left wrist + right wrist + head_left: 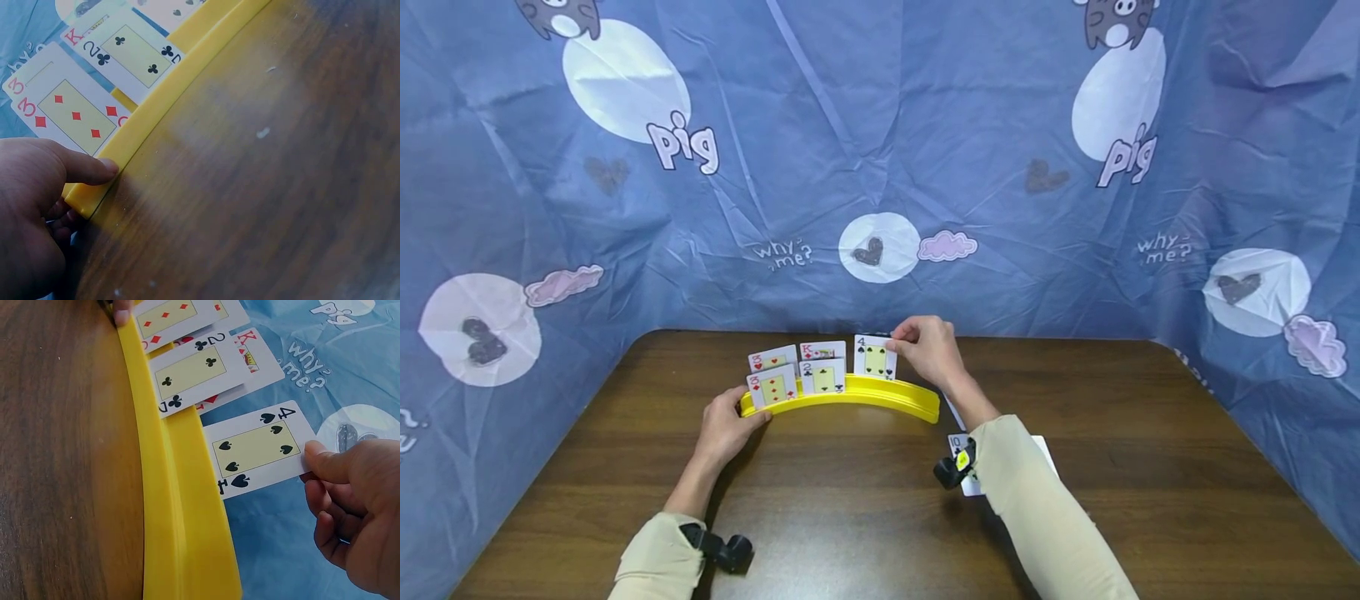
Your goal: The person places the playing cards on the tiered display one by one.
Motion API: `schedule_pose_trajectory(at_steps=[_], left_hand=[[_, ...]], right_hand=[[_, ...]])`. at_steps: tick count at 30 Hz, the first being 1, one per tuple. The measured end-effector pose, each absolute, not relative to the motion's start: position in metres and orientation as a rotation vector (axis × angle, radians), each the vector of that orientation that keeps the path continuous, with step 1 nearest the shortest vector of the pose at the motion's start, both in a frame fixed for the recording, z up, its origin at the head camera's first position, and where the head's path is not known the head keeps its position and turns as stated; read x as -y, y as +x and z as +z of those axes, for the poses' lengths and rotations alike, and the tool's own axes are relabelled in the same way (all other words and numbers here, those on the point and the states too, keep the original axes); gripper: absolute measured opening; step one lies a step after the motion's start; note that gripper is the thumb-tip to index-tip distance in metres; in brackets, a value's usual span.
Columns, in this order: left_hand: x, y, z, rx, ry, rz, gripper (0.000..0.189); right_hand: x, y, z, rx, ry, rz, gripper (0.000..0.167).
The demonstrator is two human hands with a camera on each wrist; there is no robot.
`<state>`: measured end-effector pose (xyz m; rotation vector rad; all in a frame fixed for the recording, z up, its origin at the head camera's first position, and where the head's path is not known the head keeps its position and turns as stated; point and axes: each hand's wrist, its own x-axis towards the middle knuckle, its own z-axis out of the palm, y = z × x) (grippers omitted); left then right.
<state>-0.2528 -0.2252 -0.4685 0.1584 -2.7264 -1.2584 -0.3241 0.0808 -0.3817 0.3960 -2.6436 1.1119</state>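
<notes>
Beige sleeves [1045, 517] lead the way, soft and creased, and beyond them bows a smooth yellow card holder [898, 392], ridged lengthwise, on the table [842, 508]. Left hand [725, 427] grips its left end, thumb in front! Right hand [931, 354] pinches the stiff four of spades [875, 358] by its upper right corner, lower edge at the holder's back; whether it's seated, I cannot tell. To its left, three of diamonds [774, 389] overlaps three of hearts [771, 358], two of clubs [824, 377] overlaps king of diamonds [820, 350]. Brown wood grain below; wrinkled blue cloth [985, 125], "pig" lettering and all, hangs around.
</notes>
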Motion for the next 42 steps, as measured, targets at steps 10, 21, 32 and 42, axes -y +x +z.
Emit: schedule_pose_trajectory(at_steps=[10, 21, 32, 42], left_hand=[[0.224, -0.253, -0.468, 2.726, 0.159, -1.256, 0.044], [0.226, -0.253, -0.468, 2.731, 0.155, -1.240, 0.045], [0.224, -0.253, -0.467, 2.736, 0.166, -1.249, 0.045], [0.224, -0.251, -0.467, 2.749, 0.177, -1.271, 0.047]], right_hand=[[-0.078, -0.323, -0.383, 2.614, 0.435, 1.137, 0.014], [-0.078, -0.320, -0.382, 2.608, 0.491, 1.143, 0.017], [-0.079, -0.320, -0.382, 2.627, 0.525, 1.147, 0.022], [-0.091, -0.316, -0.368, 2.610, 0.517, 1.165, 0.024]])
